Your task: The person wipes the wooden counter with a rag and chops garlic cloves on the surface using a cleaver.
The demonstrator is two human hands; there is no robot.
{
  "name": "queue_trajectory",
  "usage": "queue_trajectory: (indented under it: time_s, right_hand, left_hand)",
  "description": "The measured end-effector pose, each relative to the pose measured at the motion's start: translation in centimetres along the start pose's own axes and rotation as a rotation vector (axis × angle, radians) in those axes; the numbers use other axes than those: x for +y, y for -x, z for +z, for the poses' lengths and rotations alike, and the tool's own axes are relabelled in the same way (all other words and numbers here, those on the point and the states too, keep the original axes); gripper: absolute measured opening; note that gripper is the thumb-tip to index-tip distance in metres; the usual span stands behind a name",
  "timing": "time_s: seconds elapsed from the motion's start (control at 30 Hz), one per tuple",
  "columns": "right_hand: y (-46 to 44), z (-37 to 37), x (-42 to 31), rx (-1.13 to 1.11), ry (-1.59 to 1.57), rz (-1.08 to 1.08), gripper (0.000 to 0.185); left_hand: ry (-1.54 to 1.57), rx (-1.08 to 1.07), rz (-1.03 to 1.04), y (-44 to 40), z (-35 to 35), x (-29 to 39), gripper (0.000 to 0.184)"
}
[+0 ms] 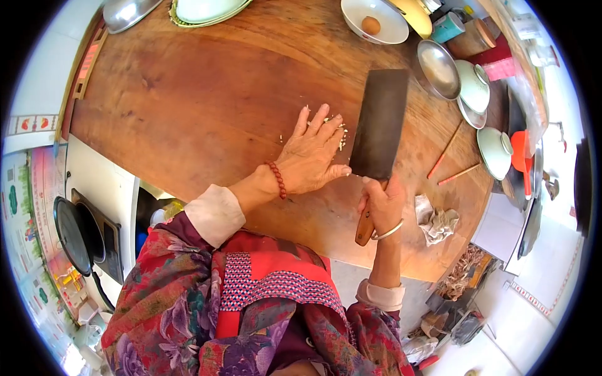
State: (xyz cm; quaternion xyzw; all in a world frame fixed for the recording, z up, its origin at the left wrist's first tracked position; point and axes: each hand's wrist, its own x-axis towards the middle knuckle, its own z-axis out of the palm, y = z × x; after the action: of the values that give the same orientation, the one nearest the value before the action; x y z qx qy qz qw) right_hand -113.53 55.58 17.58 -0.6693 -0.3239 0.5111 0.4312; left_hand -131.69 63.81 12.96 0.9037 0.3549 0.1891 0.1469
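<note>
A cleaver (380, 125) with a broad dark blade and a wooden handle is gripped in my right hand (384, 203). Its blade points away from me over the wooden table. My left hand (313, 153) lies palm down on the wood with fingers stretched out, just left of the blade. Small pale chopped bits (342, 136) lie around and partly under its fingertips; what else is beneath the palm is hidden. A red bead bracelet (276, 180) circles my left wrist.
On the wooden table (188, 106), a crumpled cloth (435, 219) and two chopsticks (446, 149) lie to the right. A white bowl (357, 19) holding a brown egg (370, 26) stands at the back. A metal bowl (438, 69) and overturned bowls (494, 152) line the right edge.
</note>
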Motion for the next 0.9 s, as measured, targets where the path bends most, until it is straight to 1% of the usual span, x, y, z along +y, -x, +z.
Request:
queue_trajectory:
  time_s: [0.03,0.07,0.1,0.13,0.17,0.23,0.27,0.33,0.37,0.4,0.43,0.47,0.5,0.53,0.57,0.6,0.63,0.67,0.7,0.73,0.77,0.8,0.9]
  right_hand:
    - [0.2,0.0,0.4,0.033,0.204,-0.042,0.017]
    - [0.3,-0.1,0.8,0.068,0.407,-0.083,0.018]
    - [0.1,-0.1,1.4,0.075,0.679,-0.183,0.021]
    - [0.2,-0.1,1.8,0.079,0.679,-0.181,0.021]
    - [0.5,0.4,2.2,0.112,0.862,-0.342,0.022]
    - [1.1,1.7,1.9,0.091,0.960,-0.362,0.024]
    - [1.2,1.8,1.9,0.093,0.959,-0.362,0.024]
    - [1.3,1.9,2.1,-0.028,0.807,-0.228,0.023]
    - [1.3,1.9,2.0,-0.029,0.806,-0.231,0.023]
    - [1.3,1.9,1.8,-0.001,0.736,-0.187,0.022]
    - [1.5,1.9,1.4,0.025,0.667,-0.142,0.020]
    - [1.7,1.8,0.7,0.023,0.666,-0.142,0.020]
    - [1.9,1.6,-0.5,0.002,0.405,-0.065,0.019]
    - [2.2,1.6,-1.4,-0.018,0.144,0.012,0.019]
    - [2.5,1.5,-1.8,-0.050,-0.024,-0.013,0.023]
    - [2.8,1.6,-2.1,-0.052,-0.022,-0.014,0.023]
    - [3.0,1.9,-2.2,-0.077,-0.158,-0.010,0.025]
    - [3.2,2.2,-2.3,-0.100,-0.294,-0.006,0.028]
    - [3.2,2.4,-2.2,-0.097,-0.295,-0.006,0.028]
    - [3.0,2.8,-2.2,-0.145,-0.315,0.004,0.029]
    - [2.7,3.0,-2.1,-0.194,-0.336,0.013,0.030]
    - [2.4,3.1,-1.9,-0.193,-0.340,0.012,0.030]
    - [1.7,3.2,-0.5,-0.222,-0.373,0.032,0.028]
  left_hand:
    - [0.074,-0.126,-0.059,-0.1,0.3,-0.2,0.084]
    - [0.075,-0.128,-0.054,0.1,0.6,-0.3,0.084]
    - [0.096,-0.128,-0.067,0.3,0.8,-0.5,0.085]
    - [0.116,-0.127,-0.081,0.5,0.8,-0.7,0.085]
    - [0.117,-0.129,-0.080,0.6,0.9,-0.7,0.085]
    - [0.296,-0.112,-0.117,0.8,0.4,-0.8,0.078]
    - [0.295,-0.113,-0.115,0.9,0.4,-1.1,0.078]
    - [1.018,0.056,-0.101,0.6,-0.4,-1.6,0.069]
    - [1.425,0.112,-0.376,0.8,-0.6,-0.7,0.068]
    - [1.422,0.114,-0.378,0.8,-0.9,-1.0,0.068]
    - [1.804,0.107,-0.440,0.8,-1.2,-1.6,0.071]
    - [2.189,0.097,-0.497,0.9,-1.4,-2.0,0.075]
    - [2.253,0.076,-0.500,1.0,-1.4,-2.4,0.079]
    - [2.253,0.079,-0.499,1.1,-1.1,-2.7,0.079]
    - [2.308,0.063,-0.487,1.2,-0.6,-2.9,0.080]
    - [2.363,0.045,-0.475,1.1,-0.7,-3.0,0.081]
    - [2.363,0.045,-0.474,1.0,-0.7,-2.8,0.081]
    - [2.262,0.033,-0.548,0.8,-0.8,-2.5,0.081]
    - [2.159,0.020,-0.619,0.4,-1.1,-1.9,0.082]
    - [2.158,0.014,-0.618,0.1,-1.9,-1.3,0.082]
    - [2.091,-0.033,-0.595,-0.3,-2.9,-0.7,0.082]
    - [2.023,-0.077,-0.574,-0.5,-3.4,-0.4,0.082]
    - [2.051,-0.126,-0.639,0.2,-3.3,-1.0,0.084]
